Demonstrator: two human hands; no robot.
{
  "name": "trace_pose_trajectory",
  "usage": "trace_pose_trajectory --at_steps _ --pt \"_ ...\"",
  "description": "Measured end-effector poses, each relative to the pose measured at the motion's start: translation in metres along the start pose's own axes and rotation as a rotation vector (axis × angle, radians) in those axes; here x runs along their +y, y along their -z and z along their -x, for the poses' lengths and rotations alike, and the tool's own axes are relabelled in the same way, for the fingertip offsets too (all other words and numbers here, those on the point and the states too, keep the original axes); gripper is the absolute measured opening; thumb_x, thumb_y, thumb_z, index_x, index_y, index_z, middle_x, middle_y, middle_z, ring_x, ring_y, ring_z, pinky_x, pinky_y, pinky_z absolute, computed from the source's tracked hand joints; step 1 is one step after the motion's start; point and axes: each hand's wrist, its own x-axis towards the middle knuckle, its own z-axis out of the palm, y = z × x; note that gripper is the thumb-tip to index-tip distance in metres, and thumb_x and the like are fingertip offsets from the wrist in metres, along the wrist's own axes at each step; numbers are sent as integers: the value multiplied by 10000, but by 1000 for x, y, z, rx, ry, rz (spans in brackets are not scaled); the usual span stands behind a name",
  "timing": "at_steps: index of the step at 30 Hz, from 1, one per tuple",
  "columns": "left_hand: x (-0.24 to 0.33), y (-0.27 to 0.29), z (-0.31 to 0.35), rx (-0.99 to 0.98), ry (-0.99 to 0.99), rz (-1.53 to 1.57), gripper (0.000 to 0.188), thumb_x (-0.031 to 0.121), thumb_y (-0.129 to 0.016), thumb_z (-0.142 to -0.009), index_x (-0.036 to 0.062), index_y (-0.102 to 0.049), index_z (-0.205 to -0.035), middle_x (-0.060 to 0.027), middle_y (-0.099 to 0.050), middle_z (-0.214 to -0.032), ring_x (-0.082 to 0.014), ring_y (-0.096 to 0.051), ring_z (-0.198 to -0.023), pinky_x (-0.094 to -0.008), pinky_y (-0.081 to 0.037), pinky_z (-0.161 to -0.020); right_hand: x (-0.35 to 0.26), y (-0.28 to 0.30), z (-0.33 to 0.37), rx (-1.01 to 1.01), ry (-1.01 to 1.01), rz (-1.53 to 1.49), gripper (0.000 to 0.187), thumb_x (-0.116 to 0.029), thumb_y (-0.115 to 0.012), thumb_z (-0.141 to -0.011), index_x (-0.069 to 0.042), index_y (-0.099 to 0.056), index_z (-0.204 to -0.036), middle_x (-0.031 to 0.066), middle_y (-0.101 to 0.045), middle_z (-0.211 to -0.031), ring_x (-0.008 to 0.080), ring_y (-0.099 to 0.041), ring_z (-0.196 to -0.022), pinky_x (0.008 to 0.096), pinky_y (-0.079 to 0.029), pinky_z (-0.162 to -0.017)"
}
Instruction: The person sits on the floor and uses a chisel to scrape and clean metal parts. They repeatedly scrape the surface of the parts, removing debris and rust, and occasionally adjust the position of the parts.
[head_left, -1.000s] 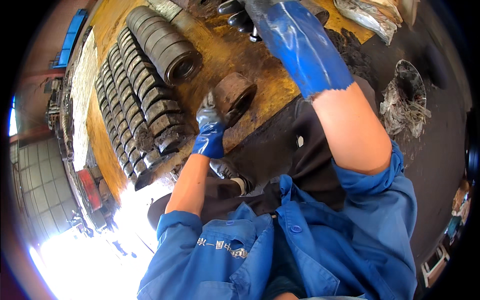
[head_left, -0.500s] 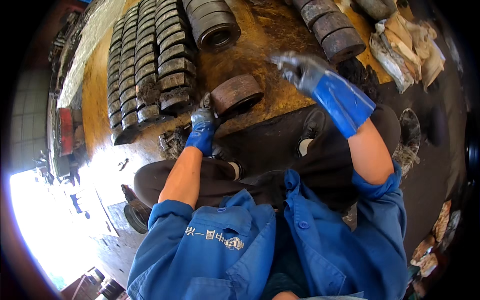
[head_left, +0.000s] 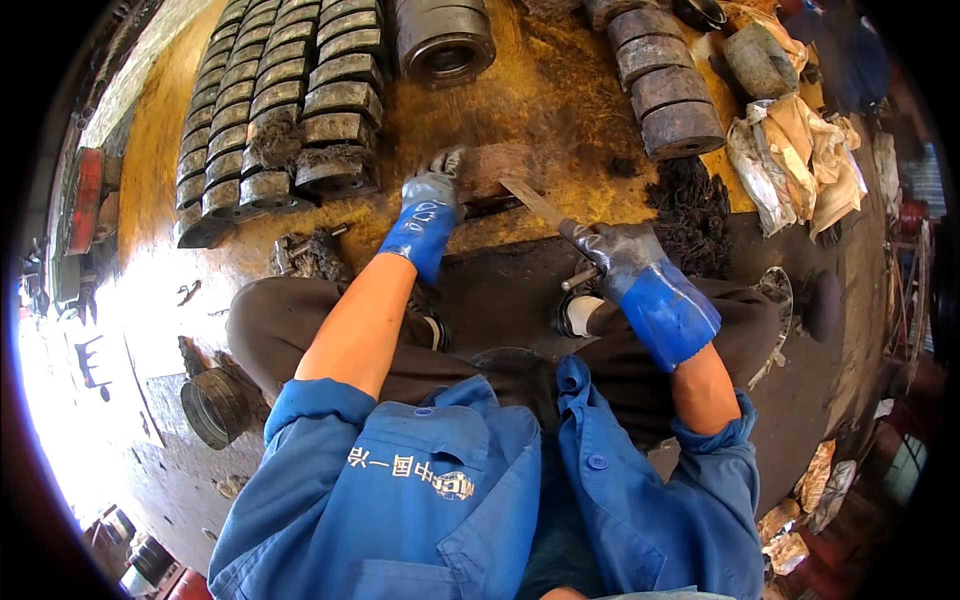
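My left hand, in a blue and grey coated glove, has its fingers curled at the left edge of a rusty brown metal ring lying on the table's near edge. The ring looks blurred. My gloved right hand is closed round the handle of a flat-bladed scraper, whose tip points up and left toward the ring's right side. A short rod end sticks out below the right fingers. Whether it belongs to the scraper I cannot tell.
Several rows of greasy metal rings stand on the stained yellow table at the left. A row of rusty rings is at the right, near crumpled paper and a dark, matted rag. A loose ring lies lower left.
My right hand, blurred before, now holds the scraper and has come lower, nearer me. The left hand stays at the ring. The whole view has shifted a little.
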Motion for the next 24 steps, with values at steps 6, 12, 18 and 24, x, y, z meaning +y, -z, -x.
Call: trace_pose_trajectory --at_steps 6,12,18,24 --pt "-24 -1 8 -74 25 -12 1064 426 -769 -851 253 -89 -1652 -121 -230 -1687 -347 -384 -1475 -426 -379 -1190 -34 11 2 -14 38 290 573 37 -617 -877 -86 -519 -1428 184 -580 -1352 345 -675 -1149 370 -616 -865" --pt "0 0 3 26 -27 11 1053 382 -796 -816 253 -150 -1636 -130 -309 -1645 -372 -401 -1449 -449 -376 -1185 -31 27 -23 -12 71 313 539 12 -625 -873 -144 -602 -1389 159 -687 -1246 325 -691 -1112 391 -605 -854" --pt "-15 -12 5 69 -45 101 1091 372 -845 -754 228 -200 -1623 -132 -344 -1629 -372 -394 -1452 -442 -369 -1192 -49 29 -34 5 39 323 549 -30 -650 -853 -168 -622 -1384 116 -691 -1273 308 -688 -1121 425 -582 -924" --pt "-26 -25 -5 110 -29 77 1071 321 -860 -736 194 -248 -1606 -130 -365 -1615 -354 -395 -1454 -418 -360 -1200 -23 26 -33 -31 69 261 549 -27 -628 -867 -168 -619 -1397 132 -703 -1241 315 -696 -1098 423 -578 -926"
